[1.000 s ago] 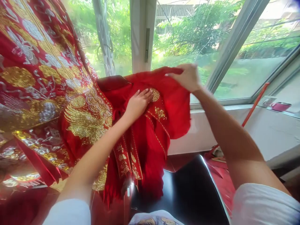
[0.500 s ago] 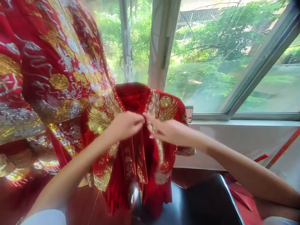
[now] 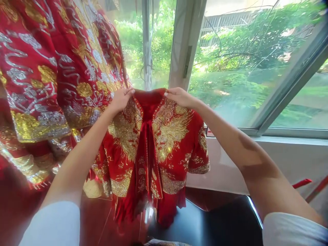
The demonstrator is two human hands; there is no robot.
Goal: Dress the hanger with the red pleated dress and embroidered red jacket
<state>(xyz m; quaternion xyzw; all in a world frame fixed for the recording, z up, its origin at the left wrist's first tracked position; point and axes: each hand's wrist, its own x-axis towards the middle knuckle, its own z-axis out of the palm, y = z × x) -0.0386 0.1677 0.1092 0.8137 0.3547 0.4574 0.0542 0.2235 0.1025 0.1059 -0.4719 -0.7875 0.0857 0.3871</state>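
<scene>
A red jacket (image 3: 176, 136) with gold embroidery hangs in front of me on a hanger whose wire hook (image 3: 142, 73) shows faintly above the collar. Its front lies apart, and a red skirt-like garment (image 3: 166, 213) shows beneath it. My left hand (image 3: 122, 99) pinches the jacket's collar at the left shoulder. On the opposite side of the neck, my right hand (image 3: 179, 96) has the collar between thumb and fingers. A red ribbon or strap (image 3: 147, 136) runs down the middle between the two front panels.
More red garments (image 3: 84, 65) with gold and silver sequins hang close on the left. Behind stands a sliding window (image 3: 230, 68) with a pale sill (image 3: 282, 138). A black glossy chair or bench (image 3: 212, 222) is below right, over a dark red tiled floor (image 3: 99, 218).
Both hands have moved up and apart, from the middle of the jacket's front to its collar. The right front panel, lifted before, now hangs flat with its embroidery showing.
</scene>
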